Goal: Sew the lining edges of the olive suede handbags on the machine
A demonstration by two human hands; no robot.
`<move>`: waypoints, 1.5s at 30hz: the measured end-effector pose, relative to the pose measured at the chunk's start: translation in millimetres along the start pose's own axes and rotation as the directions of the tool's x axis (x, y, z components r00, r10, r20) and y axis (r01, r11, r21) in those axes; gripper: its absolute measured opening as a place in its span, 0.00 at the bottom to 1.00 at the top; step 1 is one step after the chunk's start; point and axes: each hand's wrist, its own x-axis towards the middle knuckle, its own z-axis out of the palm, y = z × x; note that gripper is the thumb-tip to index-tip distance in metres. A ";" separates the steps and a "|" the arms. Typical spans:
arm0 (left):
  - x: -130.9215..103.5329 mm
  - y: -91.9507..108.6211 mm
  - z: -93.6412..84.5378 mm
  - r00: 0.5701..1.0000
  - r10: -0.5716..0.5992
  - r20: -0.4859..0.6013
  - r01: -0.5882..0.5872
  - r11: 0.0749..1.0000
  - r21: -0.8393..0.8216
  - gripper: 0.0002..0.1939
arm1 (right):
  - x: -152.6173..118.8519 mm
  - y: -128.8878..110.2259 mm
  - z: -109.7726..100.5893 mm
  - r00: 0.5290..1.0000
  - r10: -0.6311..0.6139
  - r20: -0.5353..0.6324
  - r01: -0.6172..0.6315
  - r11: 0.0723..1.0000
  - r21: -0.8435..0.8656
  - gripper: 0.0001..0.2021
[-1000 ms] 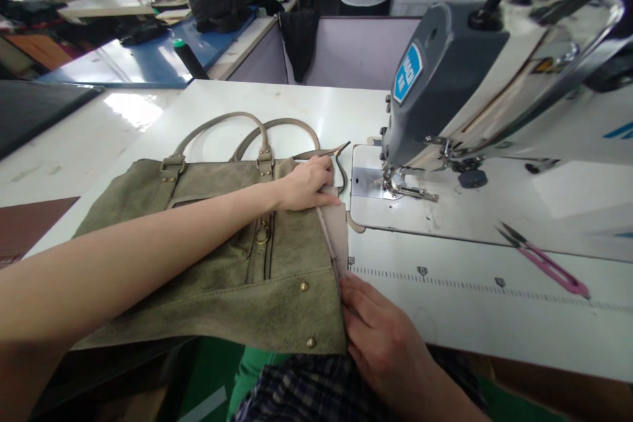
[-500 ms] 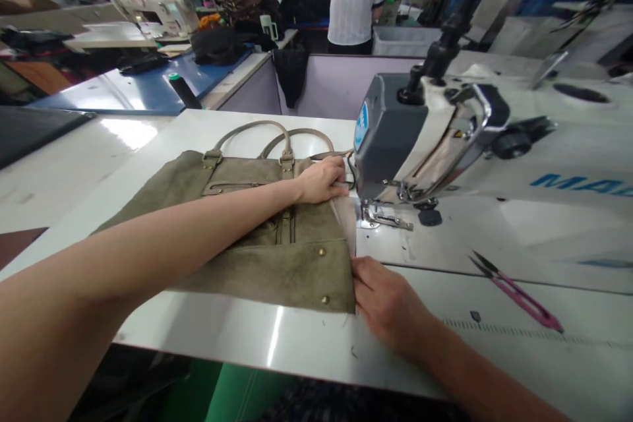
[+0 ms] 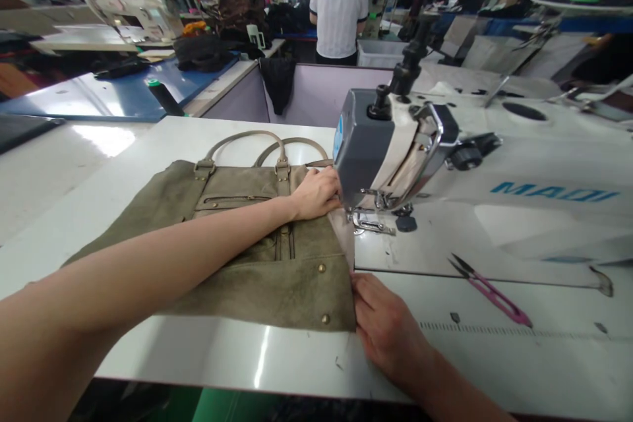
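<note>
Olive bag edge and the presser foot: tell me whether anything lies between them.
Nothing visible does. The olive bag has its right edge beside the presser foot, pinned by the left hand and right hand; the pink snips lie off right.

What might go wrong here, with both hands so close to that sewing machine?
The left hand presses the olive bag right beside the presser foot, so its fingers may stray under the needle. The right hand only pinches the bag's near edge, so the seam may drift. The pink snips lie loose nearby.
</note>
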 end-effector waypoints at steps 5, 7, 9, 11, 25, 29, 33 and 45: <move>-5.7 9.2 -2.4 0.999 0.037 0.030 -0.036 0.999 -0.013 0.08 | -7.3 -4.1 -1.5 0.999 -0.016 0.031 0.015 0.999 0.036 0.14; -9.7 10.0 -2.4 0.999 0.024 0.021 -0.024 1.000 -0.014 0.09 | -8.3 -5.4 -1.6 0.999 -0.019 0.049 0.017 0.999 0.040 0.15; -11.5 8.7 -1.3 1.000 0.017 0.011 -0.017 1.000 -0.019 0.09 | -8.2 -5.8 -1.4 0.998 -0.018 0.063 0.016 0.999 0.032 0.16; -11.3 6.5 0.3 1.000 0.020 0.007 -0.019 0.999 -0.030 0.09 | -7.6 -5.6 -1.2 0.998 -0.020 0.058 0.018 0.999 0.033 0.16; -11.9 1.0 6.2 0.998 0.052 -0.024 -0.053 0.998 -0.043 0.07 | -3.1 -1.6 -9.9 0.998 -0.003 0.057 -0.006 0.987 0.158 0.17; 0.9 -11.2 12.3 0.998 0.043 -0.041 -0.044 0.998 -0.035 0.06 | 0.4 6.6 -5.9 0.997 0.043 0.060 -0.051 0.989 0.135 0.18; -0.5 -17.7 -1.9 0.998 0.043 -0.052 -0.041 0.999 0.025 0.11 | 5.4 13.6 -6.7 0.995 0.020 0.097 -0.031 0.992 0.123 0.17; -29.3 4.2 -80.5 0.851 0.308 0.425 -0.402 0.904 0.149 0.12 | 4.5 -7.2 -17.4 0.944 0.231 0.237 -0.294 0.915 0.277 0.14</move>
